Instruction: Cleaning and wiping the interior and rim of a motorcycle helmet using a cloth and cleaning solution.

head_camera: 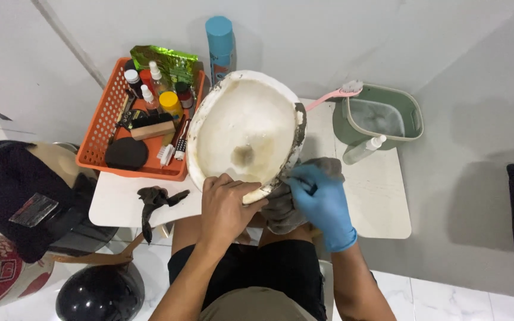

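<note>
A large, dirty white oval object [242, 128], hollow like the inside of a helmet, stands tilted on the white table [376, 196]. My bare left hand [226, 205] grips its near rim. My right hand [322, 196], in a blue glove, presses a small tool against the dark right edge of the rim. A grey cloth [284, 211] lies bunched under and between both hands.
An orange basket [99, 128] with bottles, brushes and a black pad stands at the left. A blue spray can [220, 44] stands behind. A green tub of water [382, 116] with a pink brush [334, 95] and a spray bottle [364, 150] sits right. A black glove [156, 199] lies near the front edge.
</note>
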